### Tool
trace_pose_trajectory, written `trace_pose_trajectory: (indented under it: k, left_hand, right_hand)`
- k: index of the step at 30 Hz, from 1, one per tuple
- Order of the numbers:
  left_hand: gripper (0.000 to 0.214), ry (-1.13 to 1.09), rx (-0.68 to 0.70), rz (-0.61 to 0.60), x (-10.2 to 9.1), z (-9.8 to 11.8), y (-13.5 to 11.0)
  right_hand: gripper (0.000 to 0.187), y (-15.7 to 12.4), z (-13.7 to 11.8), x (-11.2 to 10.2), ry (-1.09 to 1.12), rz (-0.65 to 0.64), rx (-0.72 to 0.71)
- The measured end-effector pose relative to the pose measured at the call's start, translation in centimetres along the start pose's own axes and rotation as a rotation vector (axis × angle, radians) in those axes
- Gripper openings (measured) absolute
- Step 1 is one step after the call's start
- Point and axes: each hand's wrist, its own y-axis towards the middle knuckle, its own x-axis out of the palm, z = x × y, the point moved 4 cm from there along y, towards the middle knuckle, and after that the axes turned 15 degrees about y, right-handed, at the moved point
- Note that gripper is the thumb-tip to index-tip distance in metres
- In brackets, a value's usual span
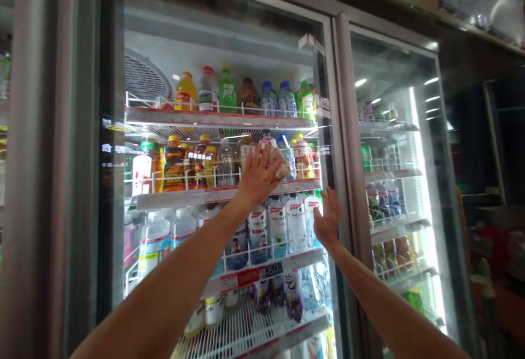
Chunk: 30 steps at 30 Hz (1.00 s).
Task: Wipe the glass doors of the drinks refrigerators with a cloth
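A pale, crumpled cloth [281, 164] lies under my left hand [259, 176], pressed flat against the glass door [262, 36] of a drinks fridge. My left fingers point up and cover much of the cloth, so only its right side shows. Lower and to the right, my right hand [328, 218] is raised with the fingers apart and nothing in it. It is by the right edge of the same door, near the metal frame [342, 129]; whether it touches the glass I cannot tell.
Behind the glass, wire-fronted shelves [229, 118] hold rows of bottles, among them a green bottle [227, 90] and an orange one [186, 91]. A price tag [274, 269] hangs on a lower shelf. A second fridge door [394, 75] stands at the right.
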Motion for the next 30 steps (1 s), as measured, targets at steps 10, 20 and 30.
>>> trace_pose_trajectory:
  k: [10, 20, 30]
  left_hand:
    - [0.089, 0.088, 0.023, 0.032, -1.0, -2.9, -9.3]
    - [0.086, 0.102, -0.203, 0.053, -2.6, -6.9, -14.7]
    - [0.074, 0.091, -0.162, 0.011, -2.1, -4.9, -19.5]
  right_hand:
    - [0.048, 4.3, -13.1, 6.8, 0.096, -0.27, -0.361]
    - [0.041, 9.1, -2.6, 1.3, 0.053, 0.115, -0.03]
    - [0.049, 1.5, -5.8, 3.1, -0.082, -0.113, -0.24]
